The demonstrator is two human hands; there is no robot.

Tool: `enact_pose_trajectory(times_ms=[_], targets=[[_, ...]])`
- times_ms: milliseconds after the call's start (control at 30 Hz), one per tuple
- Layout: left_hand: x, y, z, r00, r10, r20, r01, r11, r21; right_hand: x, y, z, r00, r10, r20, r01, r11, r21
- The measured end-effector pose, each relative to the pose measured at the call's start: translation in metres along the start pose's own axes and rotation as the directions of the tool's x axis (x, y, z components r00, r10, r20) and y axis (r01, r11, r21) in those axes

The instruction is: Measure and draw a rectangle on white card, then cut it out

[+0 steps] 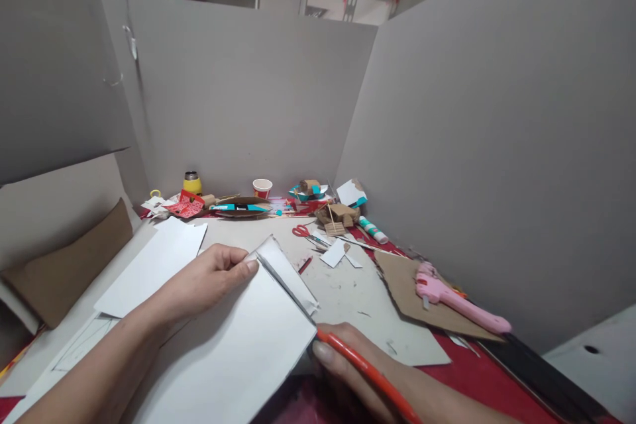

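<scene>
My left hand [218, 281] pinches a large white card sheet [233, 351] at its upper edge, thumb on top. A narrow white strip [285, 271] lies along the sheet's right edge, with a dark gap between them. At the sheet's right corner, my right hand [348, 364] is closed around what look like orange-handled scissors [368, 371]; the blades are mostly hidden by the card. Beneath my left forearm are more white sheets [149, 265], and one paper with pencil lines [84, 344].
Red-handled scissors [301, 231] and paper scraps [334, 253] lie ahead. A pink glue gun [462, 301] rests on brown cardboard [397, 278] at right. Along the back are a yellow jar [192, 184], a paper cup [262, 188] and cardboard pieces. Grey panels [238, 93] enclose the table.
</scene>
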State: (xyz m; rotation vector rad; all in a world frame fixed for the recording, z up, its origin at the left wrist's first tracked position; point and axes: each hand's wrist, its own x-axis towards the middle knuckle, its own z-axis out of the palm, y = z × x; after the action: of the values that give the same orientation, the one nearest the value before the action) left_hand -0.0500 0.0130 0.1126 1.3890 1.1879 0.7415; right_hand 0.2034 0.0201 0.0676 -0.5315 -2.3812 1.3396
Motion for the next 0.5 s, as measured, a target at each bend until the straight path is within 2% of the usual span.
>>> enact_pose_trajectory(times_ms=[200, 400, 500], targets=[[-0.0007, 0.0022, -0.0004, 1.000, -0.005, 0.008, 0.005, 1.000, -0.006, -0.0001, 0.0023, 0.0017, 1.000, -0.004, -0.013, 0.005, 0.999, 0.049], [-0.0007, 0.0022, 0.0000, 1.000, 0.014, 0.020, -0.015, 0.999, 0.041, 0.0003, 0.0033, 0.0015, 0.998, 0.055, -0.006, -0.054, 0.995, 0.079], [-0.0001, 0.0037, -0.0021, 0.998, 0.045, -0.039, -0.040, 0.992, 0.118, 0.0001, 0.0068, 0.0043, 0.996, 0.071, -0.049, -0.067, 0.994, 0.086]])
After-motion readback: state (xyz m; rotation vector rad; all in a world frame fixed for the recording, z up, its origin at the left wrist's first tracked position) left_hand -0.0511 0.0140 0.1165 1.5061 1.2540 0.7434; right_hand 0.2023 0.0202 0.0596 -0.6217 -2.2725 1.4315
